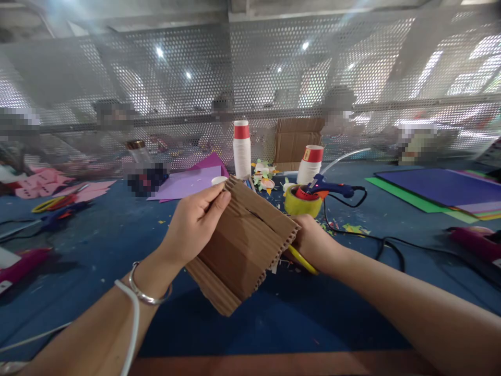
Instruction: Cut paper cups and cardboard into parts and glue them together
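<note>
A folded piece of brown corrugated cardboard (242,240) is held up tilted over the table, pinched at its upper left edge between the thumb and fingers of my left hand (195,222). A slit runs across its upper part. At its right edge, my right hand (315,243) is closed around yellow-handled scissors (304,261). The scissor blades are hidden behind the cardboard. Just beyond my right hand, a blue glue gun (329,187) rests on a roll of yellow tape (301,204).
Stacked paper cups (241,151) and a second cup stack (309,167) stand toward the back by a perforated screen (176,73). Coloured sheets (426,188) lie at right, with a black cord (415,244) trailing nearby. Pink paper pieces (43,183) and other yellow-handled scissors (50,203) are at left.
</note>
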### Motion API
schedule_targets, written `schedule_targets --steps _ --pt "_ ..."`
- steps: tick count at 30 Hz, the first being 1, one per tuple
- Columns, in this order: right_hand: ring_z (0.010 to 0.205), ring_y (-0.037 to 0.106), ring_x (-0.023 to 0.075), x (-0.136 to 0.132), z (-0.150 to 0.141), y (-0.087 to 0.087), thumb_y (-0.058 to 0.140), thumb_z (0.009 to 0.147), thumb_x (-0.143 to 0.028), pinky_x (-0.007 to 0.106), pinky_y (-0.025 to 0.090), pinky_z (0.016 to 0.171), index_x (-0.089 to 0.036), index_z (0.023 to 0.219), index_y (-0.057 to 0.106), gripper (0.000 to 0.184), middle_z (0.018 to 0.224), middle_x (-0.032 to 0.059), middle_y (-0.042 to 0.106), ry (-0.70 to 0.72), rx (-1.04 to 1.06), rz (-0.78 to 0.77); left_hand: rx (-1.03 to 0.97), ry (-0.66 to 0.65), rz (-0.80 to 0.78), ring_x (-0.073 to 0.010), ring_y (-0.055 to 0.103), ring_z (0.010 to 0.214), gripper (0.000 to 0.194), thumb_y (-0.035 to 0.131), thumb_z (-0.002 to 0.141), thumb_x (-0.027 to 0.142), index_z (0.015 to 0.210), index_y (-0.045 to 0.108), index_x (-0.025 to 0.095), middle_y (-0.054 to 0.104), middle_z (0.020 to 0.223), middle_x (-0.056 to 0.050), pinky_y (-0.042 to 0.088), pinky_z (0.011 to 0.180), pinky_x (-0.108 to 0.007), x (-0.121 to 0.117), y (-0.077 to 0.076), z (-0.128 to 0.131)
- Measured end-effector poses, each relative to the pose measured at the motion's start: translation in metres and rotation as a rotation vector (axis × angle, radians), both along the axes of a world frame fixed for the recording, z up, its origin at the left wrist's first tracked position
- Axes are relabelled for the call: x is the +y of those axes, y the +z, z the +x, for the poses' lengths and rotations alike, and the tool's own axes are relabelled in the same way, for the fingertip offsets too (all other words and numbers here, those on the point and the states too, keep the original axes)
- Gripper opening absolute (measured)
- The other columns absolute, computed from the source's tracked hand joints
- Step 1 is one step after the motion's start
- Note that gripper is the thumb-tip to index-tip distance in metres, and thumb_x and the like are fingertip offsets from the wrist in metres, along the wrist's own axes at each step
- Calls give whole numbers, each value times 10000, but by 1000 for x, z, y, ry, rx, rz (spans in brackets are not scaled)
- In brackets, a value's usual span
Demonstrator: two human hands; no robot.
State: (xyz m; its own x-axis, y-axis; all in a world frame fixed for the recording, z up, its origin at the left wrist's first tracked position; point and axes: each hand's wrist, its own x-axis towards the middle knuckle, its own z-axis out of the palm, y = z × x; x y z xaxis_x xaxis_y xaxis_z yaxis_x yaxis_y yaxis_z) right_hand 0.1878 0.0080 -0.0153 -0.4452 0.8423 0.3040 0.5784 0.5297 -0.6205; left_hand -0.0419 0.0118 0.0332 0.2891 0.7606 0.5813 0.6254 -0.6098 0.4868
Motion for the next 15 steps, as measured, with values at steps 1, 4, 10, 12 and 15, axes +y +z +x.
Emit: schedule_targets --steps 1,4,10,12,15 --pt "524 516 125 0 0 0 573 693 -99 222 389 498 -172 595 548 125 569 14 626 -18 -16 -6 -4 0 -5 -209 671 955 340 476 990 338 1215 680 186 751 960 -39 503 828 -296 0 -1 0" --pt "494 504 128 0 0 2 580 658 -83 229 356 473 -189 535 479 191 524 17 591 -66 -80 -14 -15 12 -12 -218 654 941 326 482 984 358 1148 701 180 735 895 -38 496 815 -304 1 -4 0" --pt "447 469 123 1 1 2 558 623 -67 234 316 441 -202 498 415 233 470 18 546 -108 -97 -25 -42 24 -5 -223 639 905 325 476 984 379 1119 703 189 712 859 -39 485 795 -314 1 -6 1" --pt "454 481 123 1 1 2 555 634 -73 224 320 434 -197 525 440 201 483 15 559 -106 -79 -34 -52 29 -6 -227 639 918 334 476 984 378 1165 690 195 715 876 -42 482 814 -320 -1 -6 2" --pt "528 543 135 1 2 1 564 631 -67 210 367 469 -179 588 516 129 560 15 619 -53 -44 -34 -54 41 -14 -227 640 892 348 476 983 384 1184 685 191 707 830 -42 482 780 -315 -3 -7 5"
